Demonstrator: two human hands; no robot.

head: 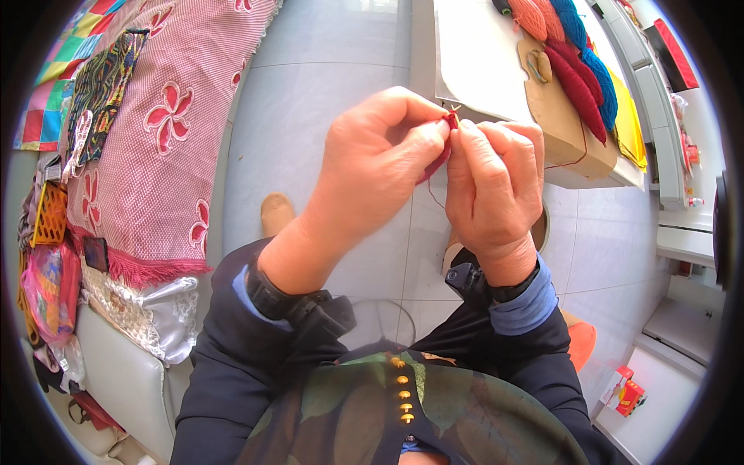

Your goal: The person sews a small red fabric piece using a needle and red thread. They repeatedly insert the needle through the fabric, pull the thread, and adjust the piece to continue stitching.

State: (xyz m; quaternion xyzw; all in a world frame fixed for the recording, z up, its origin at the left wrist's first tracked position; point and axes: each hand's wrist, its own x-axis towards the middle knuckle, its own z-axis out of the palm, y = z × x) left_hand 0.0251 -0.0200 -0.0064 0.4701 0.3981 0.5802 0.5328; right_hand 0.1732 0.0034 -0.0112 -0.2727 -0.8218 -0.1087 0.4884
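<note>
Both hands meet at the centre, in front of the person. My left hand (383, 151) pinches a small piece of dark red yarn work (451, 119) between thumb and forefinger. Against its right side, the fingertips of my right hand (494, 174) are closed on what looks like a thin, light-coloured needle or hook, mostly hidden by the fingers. More red knitted or crocheted material (433, 170) hangs below my left thumb. A loose strand of red yarn loops down between the hands, and another runs from the right hand to dark red skeins (575, 87) on the table.
A white-topped table (476, 58) at the upper right bears blue yarn skeins (601, 87), coral skeins (532, 20), a cardboard piece and yellow cloth (628, 128). Left, a sofa carries a pink patterned cover (168, 192), a dark patterned cloth, an orange basket (51, 215) and a phone-like dark object (96, 254).
</note>
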